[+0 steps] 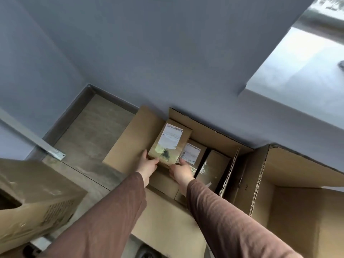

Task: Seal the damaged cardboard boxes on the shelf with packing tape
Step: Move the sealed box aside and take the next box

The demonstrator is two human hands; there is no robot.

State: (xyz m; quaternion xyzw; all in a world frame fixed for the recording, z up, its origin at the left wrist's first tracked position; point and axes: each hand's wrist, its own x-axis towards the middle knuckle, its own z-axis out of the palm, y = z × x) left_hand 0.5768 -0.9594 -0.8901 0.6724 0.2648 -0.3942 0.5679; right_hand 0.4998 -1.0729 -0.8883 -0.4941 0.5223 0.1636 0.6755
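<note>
A small cardboard box (pixel 170 142) with a white shipping label and a glossy taped patch on top is held over a large open carton (pixel 214 131) on the floor. My left hand (pixel 148 165) grips its near left corner. My right hand (pixel 181 171) grips its near right corner, thumb on the top. Inside the carton lie a second labelled small box (pixel 193 152) and another small box (pixel 214 165) with shiny tape. No tape roll is in view.
A second big open carton (pixel 301 202) stands to the right, its flaps up. A taped brown box (pixel 35 198) sits at the lower left. A grey wall runs behind the cartons, with a window ledge (pixel 297 62) at the upper right. Wood-pattern floor (pixel 89 131) lies to the left.
</note>
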